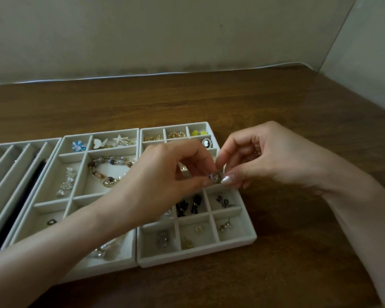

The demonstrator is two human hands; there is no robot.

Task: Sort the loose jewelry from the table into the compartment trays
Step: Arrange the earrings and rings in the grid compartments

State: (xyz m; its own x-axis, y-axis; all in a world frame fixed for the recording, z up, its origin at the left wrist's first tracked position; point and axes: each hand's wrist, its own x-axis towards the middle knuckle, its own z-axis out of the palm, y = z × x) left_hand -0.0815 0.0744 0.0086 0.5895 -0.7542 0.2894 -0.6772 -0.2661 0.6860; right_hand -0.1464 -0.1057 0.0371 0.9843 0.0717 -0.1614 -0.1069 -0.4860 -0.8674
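Both my hands meet over the right compartment tray (249, 237). My left hand (165, 174) and my right hand (269, 156) pinch the same small piece of jewelry (214, 176), silvery with a purple stone, between thumbs and fingertips above the tray's middle row. That tray's small cells hold gold rings (176, 134), yellow studs (197, 132), a cameo brooch (206, 143), black earrings (188, 205) and several other small pieces. My left hand hides some of the middle cells.
A middle tray (76, 165) holds a blue flower brooch (78, 146), a starfish clip (120, 138) and a beaded bracelet (110, 170). A tray of long slots (13, 165) lies at the left edge. Bare wooden table (298, 252) surrounds the trays; a wall stands behind.
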